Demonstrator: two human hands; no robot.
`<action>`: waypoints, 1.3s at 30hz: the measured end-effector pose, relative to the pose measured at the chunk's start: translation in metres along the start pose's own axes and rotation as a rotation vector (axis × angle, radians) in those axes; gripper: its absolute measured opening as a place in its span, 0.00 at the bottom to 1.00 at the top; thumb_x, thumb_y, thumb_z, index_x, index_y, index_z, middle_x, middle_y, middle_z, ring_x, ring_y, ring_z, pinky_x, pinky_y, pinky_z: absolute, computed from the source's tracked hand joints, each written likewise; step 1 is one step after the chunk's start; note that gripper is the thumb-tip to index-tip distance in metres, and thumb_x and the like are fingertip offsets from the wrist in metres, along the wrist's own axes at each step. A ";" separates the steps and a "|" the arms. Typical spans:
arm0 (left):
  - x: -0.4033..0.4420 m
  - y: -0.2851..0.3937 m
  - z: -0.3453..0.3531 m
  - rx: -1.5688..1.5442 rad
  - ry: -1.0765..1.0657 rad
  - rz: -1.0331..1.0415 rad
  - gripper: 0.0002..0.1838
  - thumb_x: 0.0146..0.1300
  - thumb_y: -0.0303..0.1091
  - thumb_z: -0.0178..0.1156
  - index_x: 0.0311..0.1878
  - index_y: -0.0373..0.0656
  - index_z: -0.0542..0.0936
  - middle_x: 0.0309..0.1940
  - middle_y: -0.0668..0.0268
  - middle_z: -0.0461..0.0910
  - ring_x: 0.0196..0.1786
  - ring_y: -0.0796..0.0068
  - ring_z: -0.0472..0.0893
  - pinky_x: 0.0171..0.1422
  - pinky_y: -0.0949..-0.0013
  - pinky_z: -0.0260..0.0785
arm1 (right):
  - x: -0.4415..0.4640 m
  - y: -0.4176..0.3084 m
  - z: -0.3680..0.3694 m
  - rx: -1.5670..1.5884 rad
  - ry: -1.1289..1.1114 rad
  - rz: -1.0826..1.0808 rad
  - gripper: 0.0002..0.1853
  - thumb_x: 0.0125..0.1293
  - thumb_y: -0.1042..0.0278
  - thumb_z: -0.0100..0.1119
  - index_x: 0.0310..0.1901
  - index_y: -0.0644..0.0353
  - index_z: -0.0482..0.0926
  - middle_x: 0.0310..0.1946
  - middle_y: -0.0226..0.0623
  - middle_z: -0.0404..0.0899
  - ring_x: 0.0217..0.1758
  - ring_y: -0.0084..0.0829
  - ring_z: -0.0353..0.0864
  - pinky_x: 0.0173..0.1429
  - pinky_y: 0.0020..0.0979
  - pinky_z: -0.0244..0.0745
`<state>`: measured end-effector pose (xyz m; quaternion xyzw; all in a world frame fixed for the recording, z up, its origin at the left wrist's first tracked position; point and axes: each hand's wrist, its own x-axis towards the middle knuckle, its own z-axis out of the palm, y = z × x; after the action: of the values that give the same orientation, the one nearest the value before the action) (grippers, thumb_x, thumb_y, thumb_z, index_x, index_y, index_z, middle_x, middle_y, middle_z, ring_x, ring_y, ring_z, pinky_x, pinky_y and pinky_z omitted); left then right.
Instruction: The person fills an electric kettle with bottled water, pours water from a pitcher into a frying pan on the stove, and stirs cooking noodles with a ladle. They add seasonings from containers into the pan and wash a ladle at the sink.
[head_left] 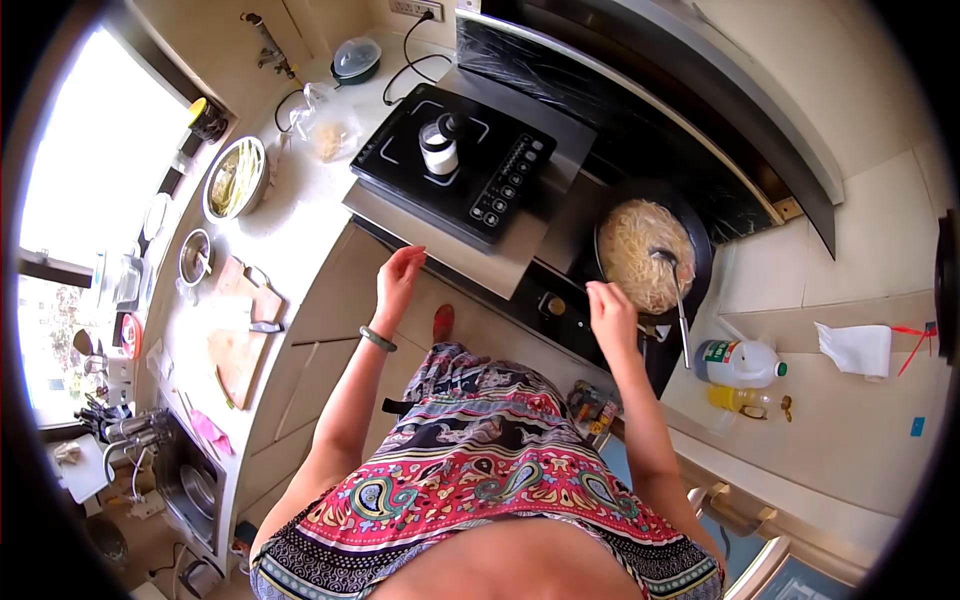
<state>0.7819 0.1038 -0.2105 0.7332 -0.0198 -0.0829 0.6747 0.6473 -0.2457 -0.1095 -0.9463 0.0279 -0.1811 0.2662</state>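
Note:
My left hand [400,278] hovers by the front edge of the steel counter, below the induction cooktop [430,205]. Its fingers are loosely stretched and hold nothing. A bracelet circles that wrist. Close to the near-left rim of the black wok [706,250] is my right hand [612,312], its fingers loosely bent with nothing visible in them. Pale, noodle-like shreds [640,245] fill the wok. A ladle [684,318] rests in it, handle leaning over the rim, apart from my right hand. On the cooktop stands a jar of white powder [439,150].
Along the left counter are a bowl of green shreds [235,178], a small metal pot [195,257], a cutting board [240,350] with a knife [262,327], and a plastic bag [328,125]. Right of the wok, a large bottle [738,362] and a yellow oil bottle [740,400] lie sideways in view.

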 end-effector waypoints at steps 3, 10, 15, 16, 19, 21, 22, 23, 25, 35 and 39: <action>0.032 0.017 -0.017 0.072 -0.013 0.035 0.12 0.69 0.27 0.56 0.54 0.37 0.78 0.45 0.67 0.82 0.48 0.80 0.80 0.53 0.76 0.72 | 0.011 -0.003 0.056 0.059 -0.059 0.086 0.06 0.66 0.71 0.58 0.39 0.63 0.81 0.33 0.45 0.80 0.37 0.49 0.81 0.41 0.41 0.77; 0.126 0.038 -0.022 0.480 0.011 0.454 0.43 0.51 0.32 0.73 0.70 0.42 0.63 0.63 0.55 0.70 0.65 0.53 0.67 0.71 0.57 0.57 | 0.038 -0.014 0.121 0.048 0.004 0.256 0.05 0.63 0.73 0.62 0.35 0.65 0.81 0.30 0.49 0.82 0.33 0.49 0.82 0.37 0.38 0.77; 0.182 0.041 0.000 0.526 -0.034 0.495 0.54 0.43 0.36 0.78 0.73 0.41 0.57 0.65 0.55 0.69 0.66 0.52 0.64 0.72 0.55 0.55 | 0.021 -0.019 0.127 -0.020 0.064 0.385 0.07 0.63 0.69 0.61 0.33 0.64 0.81 0.30 0.49 0.82 0.34 0.51 0.81 0.39 0.43 0.77; 0.191 0.038 0.005 0.510 -0.056 0.440 0.56 0.42 0.37 0.79 0.73 0.42 0.57 0.65 0.54 0.69 0.66 0.51 0.64 0.72 0.54 0.56 | 0.025 -0.023 0.124 -0.004 0.089 0.391 0.07 0.63 0.69 0.61 0.33 0.64 0.81 0.30 0.49 0.82 0.34 0.52 0.81 0.39 0.43 0.77; 0.218 0.023 0.016 0.537 -0.102 0.388 0.50 0.40 0.40 0.80 0.67 0.40 0.65 0.60 0.50 0.72 0.63 0.48 0.68 0.66 0.53 0.66 | 0.039 -0.035 0.115 0.013 0.144 0.382 0.06 0.63 0.70 0.61 0.34 0.64 0.81 0.30 0.48 0.82 0.33 0.51 0.81 0.38 0.42 0.77; 0.217 0.032 0.022 0.534 -0.085 0.334 0.45 0.40 0.41 0.80 0.62 0.38 0.69 0.56 0.49 0.74 0.61 0.48 0.71 0.63 0.54 0.68 | 0.060 -0.047 0.103 0.026 0.179 0.354 0.06 0.63 0.70 0.61 0.35 0.64 0.81 0.30 0.48 0.82 0.32 0.50 0.81 0.37 0.40 0.77; 0.216 0.031 0.025 0.525 -0.050 0.379 0.43 0.40 0.42 0.79 0.60 0.38 0.71 0.53 0.49 0.76 0.59 0.49 0.73 0.63 0.54 0.69 | 0.071 -0.055 0.098 0.069 0.223 0.345 0.06 0.64 0.70 0.62 0.36 0.64 0.81 0.29 0.46 0.82 0.30 0.46 0.82 0.35 0.38 0.77; 0.209 0.038 0.028 0.546 -0.015 0.462 0.42 0.40 0.42 0.79 0.59 0.38 0.72 0.51 0.50 0.77 0.58 0.49 0.73 0.62 0.54 0.70 | 0.082 -0.063 0.095 0.115 0.265 0.335 0.06 0.64 0.70 0.63 0.37 0.64 0.81 0.28 0.45 0.81 0.28 0.42 0.82 0.33 0.35 0.77; 0.194 0.053 0.036 0.574 -0.078 0.528 0.40 0.38 0.38 0.79 0.58 0.41 0.74 0.51 0.54 0.78 0.59 0.51 0.72 0.62 0.54 0.68 | 0.105 -0.077 0.088 0.256 0.239 0.439 0.13 0.62 0.71 0.66 0.48 0.61 0.80 0.26 0.35 0.79 0.26 0.21 0.76 0.34 0.23 0.75; 0.113 0.108 0.095 0.614 -0.327 0.675 0.40 0.32 0.31 0.76 0.57 0.50 0.76 0.47 0.67 0.78 0.57 0.59 0.70 0.61 0.54 0.59 | 0.133 -0.100 0.043 0.339 0.276 0.190 0.12 0.59 0.73 0.69 0.43 0.61 0.78 0.27 0.35 0.79 0.23 0.20 0.74 0.29 0.22 0.71; 0.095 0.121 0.113 0.670 -0.377 0.634 0.41 0.34 0.30 0.76 0.59 0.49 0.75 0.52 0.67 0.77 0.60 0.60 0.68 0.64 0.56 0.57 | 0.114 -0.090 0.028 0.252 0.418 0.219 0.11 0.57 0.72 0.71 0.39 0.60 0.79 0.18 0.30 0.75 0.17 0.19 0.69 0.24 0.22 0.67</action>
<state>0.8693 -0.0315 -0.1084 0.8398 -0.3890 0.0059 0.3787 0.7601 -0.1720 -0.0480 -0.8391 0.1618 -0.3448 0.3884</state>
